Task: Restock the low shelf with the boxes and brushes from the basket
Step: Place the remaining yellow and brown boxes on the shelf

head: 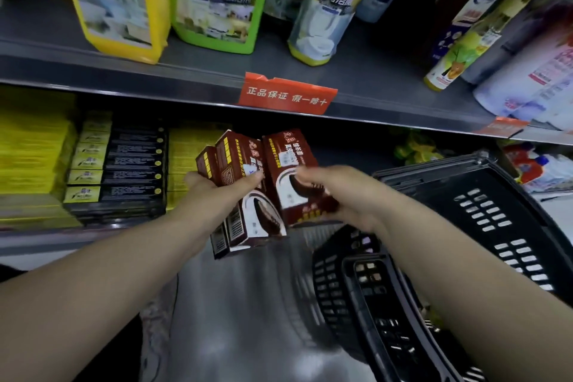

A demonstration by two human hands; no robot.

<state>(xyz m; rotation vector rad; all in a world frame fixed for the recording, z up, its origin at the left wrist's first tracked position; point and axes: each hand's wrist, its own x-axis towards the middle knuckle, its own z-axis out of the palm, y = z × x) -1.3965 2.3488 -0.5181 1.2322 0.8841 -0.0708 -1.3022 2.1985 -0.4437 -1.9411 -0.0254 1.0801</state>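
Note:
My left hand (217, 187) grips a small stack of dark red boxes (245, 205), held upright in front of the low shelf (46, 239). My right hand (338, 192) holds another dark red box (290, 170) right beside that stack, thumb on its front face. The black plastic basket (483, 217) stands at my right, tilted toward me, its inside mostly dark. No brushes are visible.
Stacks of black-and-yellow boxes (117, 164) and yellow packs (31, 158) fill the low shelf's left part. Above, a grey shelf edge with a red label (286, 94) carries cleaner bottles (214, 0). Colourful packets (533, 167) lie behind the basket.

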